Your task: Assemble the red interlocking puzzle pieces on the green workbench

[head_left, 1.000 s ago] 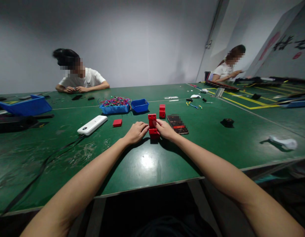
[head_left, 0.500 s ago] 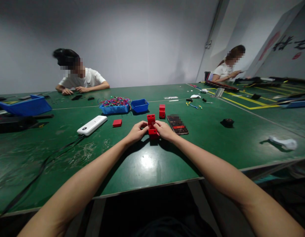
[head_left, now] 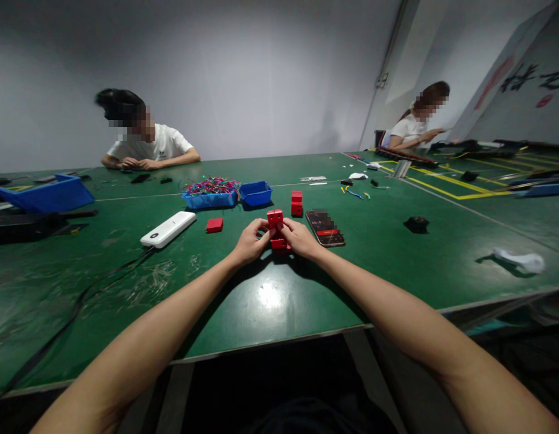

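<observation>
The left hand [head_left: 251, 243] and right hand [head_left: 301, 239] grip red blocks [head_left: 275, 218] between them. Opposing pressure probably keeps them steady.

A plain grey wall [head_left: 261, 84] spans the far side, dimmer at upper left; a right-hand wall [head_left: 541, 45] bears dark characters [head_left: 514, 80] and red marks [head_left: 544, 101]; the broad green tabletop [head_left: 374, 253] carries yellow lines [head_left: 482, 196] at far right; a white glare [head_left: 270, 293] shines near its near edge.
</observation>
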Available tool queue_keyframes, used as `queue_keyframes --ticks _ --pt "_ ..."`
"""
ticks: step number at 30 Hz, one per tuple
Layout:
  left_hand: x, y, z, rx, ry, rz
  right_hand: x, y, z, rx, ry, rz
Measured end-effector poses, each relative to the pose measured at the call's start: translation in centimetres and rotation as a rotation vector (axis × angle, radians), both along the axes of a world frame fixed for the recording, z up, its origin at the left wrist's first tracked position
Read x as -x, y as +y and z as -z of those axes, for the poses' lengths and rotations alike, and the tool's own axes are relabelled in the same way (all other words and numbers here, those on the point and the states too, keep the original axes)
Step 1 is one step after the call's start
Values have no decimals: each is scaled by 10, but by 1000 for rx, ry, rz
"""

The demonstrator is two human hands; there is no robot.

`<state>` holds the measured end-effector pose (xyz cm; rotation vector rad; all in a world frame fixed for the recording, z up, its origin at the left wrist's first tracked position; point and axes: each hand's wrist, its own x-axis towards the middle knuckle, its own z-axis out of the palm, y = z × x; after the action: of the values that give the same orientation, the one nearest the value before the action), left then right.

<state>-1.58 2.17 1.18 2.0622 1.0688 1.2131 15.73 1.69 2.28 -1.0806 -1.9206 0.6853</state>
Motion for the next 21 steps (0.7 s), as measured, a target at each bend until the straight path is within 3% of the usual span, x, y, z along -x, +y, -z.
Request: queue_keyframes --ticks 21 --pt "2 1 -4 80 -106 28 -1 -3 -2 -9 -70 -9"
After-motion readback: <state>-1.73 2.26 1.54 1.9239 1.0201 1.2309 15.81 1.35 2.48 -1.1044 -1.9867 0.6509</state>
